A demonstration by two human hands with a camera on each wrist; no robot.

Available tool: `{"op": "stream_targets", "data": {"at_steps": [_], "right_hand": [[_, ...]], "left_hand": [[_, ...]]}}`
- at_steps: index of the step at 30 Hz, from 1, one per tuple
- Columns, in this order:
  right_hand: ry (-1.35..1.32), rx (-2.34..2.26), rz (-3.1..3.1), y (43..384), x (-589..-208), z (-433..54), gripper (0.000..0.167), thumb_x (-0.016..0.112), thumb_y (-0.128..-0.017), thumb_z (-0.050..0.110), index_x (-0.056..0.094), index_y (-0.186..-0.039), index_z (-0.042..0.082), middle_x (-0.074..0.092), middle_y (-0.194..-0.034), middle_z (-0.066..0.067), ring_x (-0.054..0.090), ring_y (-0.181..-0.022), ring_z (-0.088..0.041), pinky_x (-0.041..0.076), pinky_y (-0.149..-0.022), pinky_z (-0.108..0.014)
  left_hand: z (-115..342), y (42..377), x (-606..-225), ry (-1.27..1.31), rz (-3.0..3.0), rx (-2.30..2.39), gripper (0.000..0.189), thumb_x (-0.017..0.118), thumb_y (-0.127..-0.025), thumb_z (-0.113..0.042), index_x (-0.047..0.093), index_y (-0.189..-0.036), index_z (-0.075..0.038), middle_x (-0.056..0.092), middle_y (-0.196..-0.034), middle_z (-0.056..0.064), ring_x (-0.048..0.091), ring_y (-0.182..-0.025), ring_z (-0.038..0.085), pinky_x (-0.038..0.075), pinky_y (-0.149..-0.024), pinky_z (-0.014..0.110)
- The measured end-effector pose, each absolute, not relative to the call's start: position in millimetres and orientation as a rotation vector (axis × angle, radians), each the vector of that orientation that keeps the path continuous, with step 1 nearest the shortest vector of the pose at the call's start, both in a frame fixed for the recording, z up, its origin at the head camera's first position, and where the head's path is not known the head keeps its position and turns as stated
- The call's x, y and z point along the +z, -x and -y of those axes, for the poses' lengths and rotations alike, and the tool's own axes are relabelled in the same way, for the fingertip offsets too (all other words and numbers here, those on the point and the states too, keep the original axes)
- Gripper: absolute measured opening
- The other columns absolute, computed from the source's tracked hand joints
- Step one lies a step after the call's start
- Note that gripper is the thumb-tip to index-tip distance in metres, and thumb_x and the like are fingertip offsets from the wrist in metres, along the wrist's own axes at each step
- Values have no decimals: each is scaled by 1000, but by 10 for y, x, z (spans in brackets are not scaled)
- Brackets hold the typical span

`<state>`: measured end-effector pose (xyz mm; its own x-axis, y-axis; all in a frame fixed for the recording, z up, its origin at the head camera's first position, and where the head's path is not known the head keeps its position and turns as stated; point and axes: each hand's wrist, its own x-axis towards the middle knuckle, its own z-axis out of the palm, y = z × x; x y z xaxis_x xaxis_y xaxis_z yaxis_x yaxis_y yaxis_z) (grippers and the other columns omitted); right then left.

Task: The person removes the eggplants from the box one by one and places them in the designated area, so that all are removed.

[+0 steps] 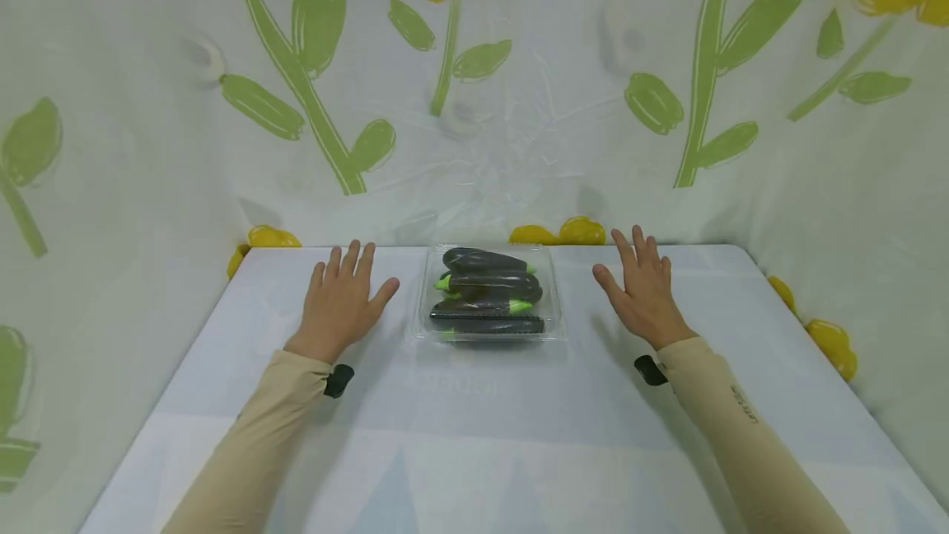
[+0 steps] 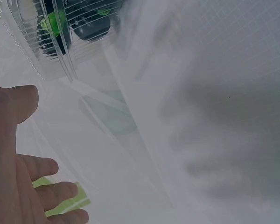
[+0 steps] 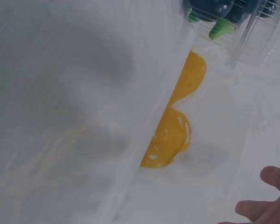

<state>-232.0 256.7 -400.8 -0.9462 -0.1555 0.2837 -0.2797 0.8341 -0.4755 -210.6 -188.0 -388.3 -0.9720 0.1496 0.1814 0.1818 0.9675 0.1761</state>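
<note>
A clear plastic box (image 1: 554, 303) stands near the back edge of the table, with several dark eggplants (image 1: 493, 283) with green stem ends stacked inside it. My left hand (image 1: 341, 299) is held to the left of the box, fingers spread and pointing away, thumb toward the box. On the other side, my right hand (image 1: 643, 291) is spread likewise, apart from the box. Neither hand holds anything. In the left wrist view a corner of the box (image 2: 60, 56) shows beyond the thumb (image 2: 25, 102); the right wrist view has the box (image 3: 252, 35) at its top right.
The white table (image 1: 460, 394) carries a faint blue pattern toward its front. A curtain (image 1: 549, 105) printed with yellow flowers and green leaves hangs behind it and along both sides. Each sleeved wrist wears a small black device (image 1: 338, 381).
</note>
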Motion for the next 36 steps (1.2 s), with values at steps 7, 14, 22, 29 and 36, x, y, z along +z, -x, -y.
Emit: {"op": "stream_targets", "data": {"at_steps": [7,14,22,29,36], "right_hand": [[-365,796,2762,2300,-4019,-2612,76,43,-106,52,19,-162,7,2,-166,-27,-4,-151,-50,-6,-115,-71],[-392,819,2742,2274,-4000,-2599,76,44,-106,52,19,-163,8,3,-167,-25,-4,-151,-49,-6,-115,-71],[-429,835,2714,2235,-3968,-2536,75,43,-106,52,18,-163,10,4,-168,-22,-1,-152,-47,-4,-116,-69],[-539,873,2684,2194,-3925,-2420,78,47,-105,51,15,-164,12,3,-169,-19,-3,-154,-40,-4,-118,-67],[-748,796,2754,2097,-3938,-2184,93,62,-96,56,10,-165,22,0,-170,-3,-5,-156,-29,0,-121,-62]], "left_hand": [[1883,2081,-3899,270,2967,-294,75,47,-106,-48,30,-156,5,28,-160,28,22,-147,50,19,-117,64],[1849,2033,-3921,392,2887,-428,74,51,-105,-45,30,-156,4,32,-159,27,29,-146,48,27,-116,61],[1758,1935,-3885,583,2810,-514,75,53,-103,-48,34,-156,1,34,-160,22,32,-146,43,28,-117,57],[1640,1856,-3903,726,2863,-483,90,57,-97,-60,25,-161,-5,24,-165,18,25,-150,40,23,-120,54],[1605,1854,-3985,795,2887,-461,105,65,-90,-63,15,-163,-7,16,-168,16,21,-152,38,22,-120,53]]}}
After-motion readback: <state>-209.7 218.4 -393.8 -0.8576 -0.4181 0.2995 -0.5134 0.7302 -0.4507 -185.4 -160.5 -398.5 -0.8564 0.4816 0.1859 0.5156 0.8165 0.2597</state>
